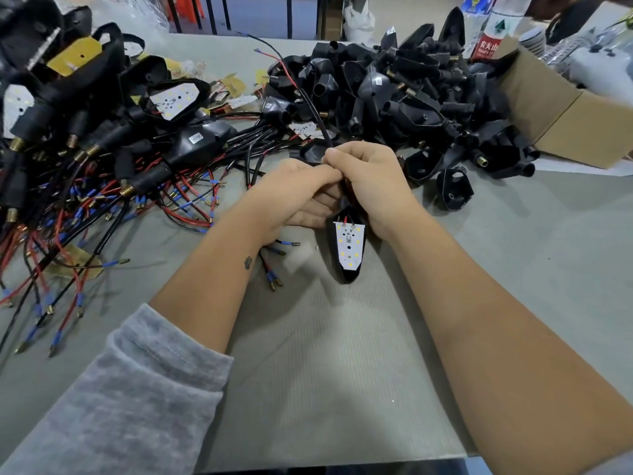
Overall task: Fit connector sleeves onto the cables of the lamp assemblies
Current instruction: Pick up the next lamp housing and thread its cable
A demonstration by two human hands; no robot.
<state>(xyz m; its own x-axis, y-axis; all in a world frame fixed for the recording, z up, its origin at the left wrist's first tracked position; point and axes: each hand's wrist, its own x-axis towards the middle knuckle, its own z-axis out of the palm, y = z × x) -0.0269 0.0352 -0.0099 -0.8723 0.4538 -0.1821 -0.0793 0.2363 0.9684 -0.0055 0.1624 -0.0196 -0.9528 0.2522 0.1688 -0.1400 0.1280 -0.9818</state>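
Both hands, left hand (294,193) and right hand (370,186), pinch the lamp assembly (348,250) cable (315,111); feed it straight, the sleeve seemingly hidden.

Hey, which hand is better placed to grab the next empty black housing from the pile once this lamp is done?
Probably the right hand: the pile of empty black housings lies on its side, with loose ones just beyond it. The left hand sits nearer the wired lamp assemblies. Both now grip the same lamp assembly.

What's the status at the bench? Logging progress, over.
Left hand and right hand both grip lamp assembly. Its black cable runs up from fingers. Nothing blocking.
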